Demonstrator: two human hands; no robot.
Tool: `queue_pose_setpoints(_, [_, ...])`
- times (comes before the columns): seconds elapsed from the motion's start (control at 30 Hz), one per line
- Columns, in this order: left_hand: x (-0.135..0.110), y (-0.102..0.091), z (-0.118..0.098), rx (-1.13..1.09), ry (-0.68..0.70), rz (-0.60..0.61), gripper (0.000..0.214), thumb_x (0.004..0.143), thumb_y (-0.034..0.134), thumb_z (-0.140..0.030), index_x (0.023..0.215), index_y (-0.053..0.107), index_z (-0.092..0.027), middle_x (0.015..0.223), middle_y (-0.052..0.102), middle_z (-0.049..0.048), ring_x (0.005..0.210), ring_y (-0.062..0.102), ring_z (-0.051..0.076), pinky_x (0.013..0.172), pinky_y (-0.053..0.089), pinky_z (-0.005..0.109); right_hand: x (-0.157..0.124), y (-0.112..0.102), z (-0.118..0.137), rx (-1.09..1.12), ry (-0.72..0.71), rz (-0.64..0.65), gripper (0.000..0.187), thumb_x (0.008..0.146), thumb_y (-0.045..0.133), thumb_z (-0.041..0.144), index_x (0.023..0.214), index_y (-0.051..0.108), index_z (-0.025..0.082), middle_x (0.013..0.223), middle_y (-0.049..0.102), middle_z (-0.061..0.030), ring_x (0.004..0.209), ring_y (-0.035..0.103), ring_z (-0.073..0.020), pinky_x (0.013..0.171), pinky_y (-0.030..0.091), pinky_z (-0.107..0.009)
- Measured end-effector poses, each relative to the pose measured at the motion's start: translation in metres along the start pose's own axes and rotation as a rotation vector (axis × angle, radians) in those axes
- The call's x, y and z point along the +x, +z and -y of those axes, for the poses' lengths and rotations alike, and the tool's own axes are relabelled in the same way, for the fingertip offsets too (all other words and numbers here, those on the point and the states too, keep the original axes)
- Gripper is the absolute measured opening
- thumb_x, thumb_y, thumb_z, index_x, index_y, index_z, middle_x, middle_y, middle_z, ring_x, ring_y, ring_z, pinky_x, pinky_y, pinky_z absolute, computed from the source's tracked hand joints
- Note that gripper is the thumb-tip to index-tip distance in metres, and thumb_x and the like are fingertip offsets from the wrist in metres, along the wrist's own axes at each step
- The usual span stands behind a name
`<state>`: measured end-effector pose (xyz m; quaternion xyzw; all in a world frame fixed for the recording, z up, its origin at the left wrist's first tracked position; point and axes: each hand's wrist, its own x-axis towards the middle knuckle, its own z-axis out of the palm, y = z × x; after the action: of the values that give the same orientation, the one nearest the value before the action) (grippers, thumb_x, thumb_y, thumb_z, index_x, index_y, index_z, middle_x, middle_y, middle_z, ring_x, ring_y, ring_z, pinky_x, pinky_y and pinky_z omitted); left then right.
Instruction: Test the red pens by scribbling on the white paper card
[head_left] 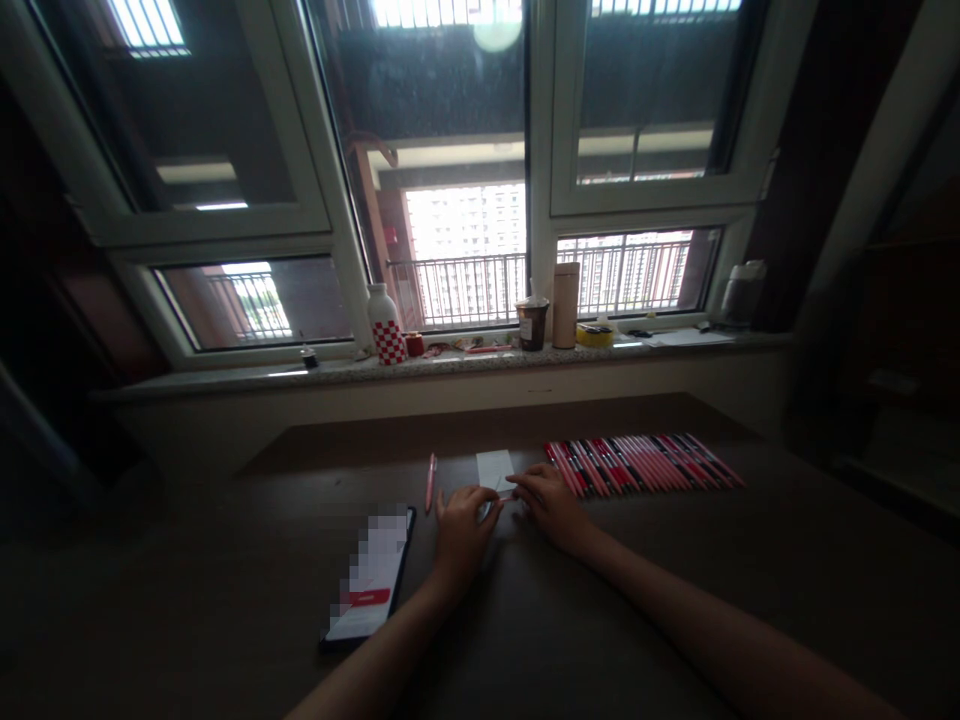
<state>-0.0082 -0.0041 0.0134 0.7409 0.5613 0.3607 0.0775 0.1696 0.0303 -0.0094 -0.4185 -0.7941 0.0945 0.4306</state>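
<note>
My left hand [463,525] and my right hand [550,502] meet over the dark table [675,580], fingers curled and pinched together on a thin pink pen [507,494] between them. A small white paper slip [496,468] lies just beyond my fingertips. A single pink pen [431,482] lies to the left of my left hand. A row of several pink and dark pens [645,462] is laid out to the right of my right hand.
A phone [371,580] with a lit screen lies left of my left forearm. On the window sill [450,365] stand a red-checked white bottle [386,325], a dark cup [532,324], a tall beige tumbler [565,305] and a yellow tape roll [595,334].
</note>
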Motion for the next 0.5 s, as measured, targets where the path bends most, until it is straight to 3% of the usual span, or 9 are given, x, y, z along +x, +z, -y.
queue_pose_setpoints(0.23, [0.0, 0.0001, -0.0004, 0.014, -0.002, -0.027, 0.016, 0.084, 0.053, -0.034, 0.085, 0.066, -0.024, 0.092, 0.069, 0.0012, 0.097, 0.061, 0.021, 0.101, 0.031, 0.045, 0.0009, -0.0025, -0.0038, -0.096, 0.044, -0.037, 0.048, 0.069, 0.047, -0.008, 0.101, 0.07, 0.019, 0.098, 0.067, -0.0064, 0.101, 0.045, -0.0239, 0.09, 0.039, -0.037])
queue_pose_setpoints(0.5, [-0.0012, -0.0007, 0.0003, 0.048, -0.01, -0.036, 0.018, 0.085, 0.052, -0.036, 0.085, 0.066, -0.025, 0.093, 0.069, 0.0005, 0.097, 0.06, 0.021, 0.103, 0.027, 0.046, 0.0005, -0.0013, -0.0059, -0.148, 0.111, 0.035, 0.034, 0.071, 0.054, -0.001, 0.087, 0.074, 0.022, 0.107, 0.066, -0.0046, 0.107, 0.042, -0.0252, 0.093, 0.036, -0.038])
